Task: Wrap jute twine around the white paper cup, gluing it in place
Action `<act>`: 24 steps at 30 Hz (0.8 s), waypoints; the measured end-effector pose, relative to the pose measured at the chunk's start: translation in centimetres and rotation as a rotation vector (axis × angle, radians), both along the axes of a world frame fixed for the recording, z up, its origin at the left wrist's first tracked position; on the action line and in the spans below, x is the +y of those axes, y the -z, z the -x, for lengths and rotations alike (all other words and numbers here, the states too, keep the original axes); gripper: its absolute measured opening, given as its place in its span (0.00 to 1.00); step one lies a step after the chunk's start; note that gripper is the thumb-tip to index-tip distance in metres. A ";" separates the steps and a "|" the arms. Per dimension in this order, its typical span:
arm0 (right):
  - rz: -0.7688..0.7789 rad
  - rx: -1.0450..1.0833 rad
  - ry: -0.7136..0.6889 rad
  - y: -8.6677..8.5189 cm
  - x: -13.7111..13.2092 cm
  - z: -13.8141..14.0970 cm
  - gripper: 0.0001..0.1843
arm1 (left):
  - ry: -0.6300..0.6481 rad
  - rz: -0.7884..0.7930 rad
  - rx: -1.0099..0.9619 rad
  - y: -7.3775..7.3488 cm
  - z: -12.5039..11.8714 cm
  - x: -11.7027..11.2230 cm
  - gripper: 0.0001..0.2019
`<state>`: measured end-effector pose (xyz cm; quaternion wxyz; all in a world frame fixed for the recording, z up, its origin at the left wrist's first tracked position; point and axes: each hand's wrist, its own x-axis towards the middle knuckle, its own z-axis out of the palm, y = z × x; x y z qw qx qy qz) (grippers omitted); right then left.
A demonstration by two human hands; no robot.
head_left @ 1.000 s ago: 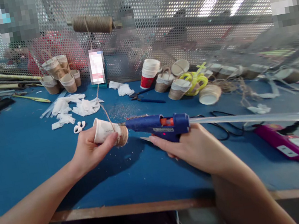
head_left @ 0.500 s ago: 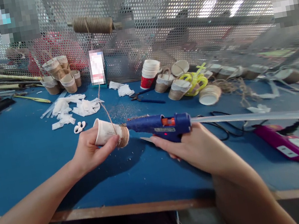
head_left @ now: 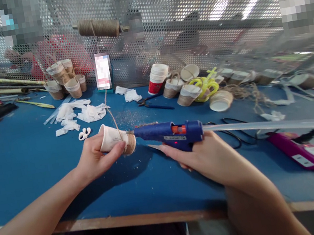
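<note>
Tilted on its side, a white paper cup (head_left: 110, 138) is gripped by my left hand (head_left: 94, 155), its mouth toward the left. Brown twine (head_left: 131, 143) is wound round the base end of the cup. A strand runs from there up to a twine spool (head_left: 99, 27) on the mesh wall. My right hand (head_left: 203, 153) is closed round a blue hot glue gun (head_left: 165, 132) with a long clear glue stick (head_left: 266, 125) out of its back. The nozzle is at the wound twine; whether it touches I cannot tell. A small blade-like tip (head_left: 153, 147) shows by my right fingers.
Twine-wrapped cups (head_left: 73, 87) are stacked at back left, more (head_left: 188, 94) at right beside a red-and-white cup stack (head_left: 158, 78). White lace pieces (head_left: 91, 113), white-handled scissors (head_left: 84, 133), pliers (head_left: 156, 104) and a purple packet (head_left: 305, 150) lie on the blue table (head_left: 30, 154).
The camera view has shifted slightly. The glue gun has moved very slightly to the right and down; the cup stays in my left hand almost unmoved.
</note>
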<state>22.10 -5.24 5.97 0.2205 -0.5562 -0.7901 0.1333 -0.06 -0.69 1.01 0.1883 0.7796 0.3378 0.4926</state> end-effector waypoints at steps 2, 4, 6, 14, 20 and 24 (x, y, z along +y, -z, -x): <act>-0.029 -0.018 -0.015 0.0 -0.1 -0.1 0.15 | -0.015 0.077 -0.042 -0.1 -0.2 0.0 0.12; -0.025 -0.019 0.002 -0.1 -0.2 0.1 0.17 | -0.026 0.141 -0.084 -0.2 -0.3 0.0 0.12; -0.013 -0.008 0.024 -0.3 -0.3 0.5 0.18 | -0.048 0.189 -0.110 -0.2 -0.5 0.0 0.12; -0.035 -0.020 -0.001 -0.5 -0.3 1.2 0.12 | -0.105 0.304 -0.159 -0.2 -0.6 0.2 0.14; -0.036 0.006 -0.023 -0.2 -0.2 1.4 0.08 | -0.142 0.386 -0.164 -0.3 -0.7 0.2 0.13; -0.030 0.045 -0.055 -0.9 -0.3 1.8 0.07 | -0.140 0.392 -0.166 -0.4 -0.8 0.3 0.14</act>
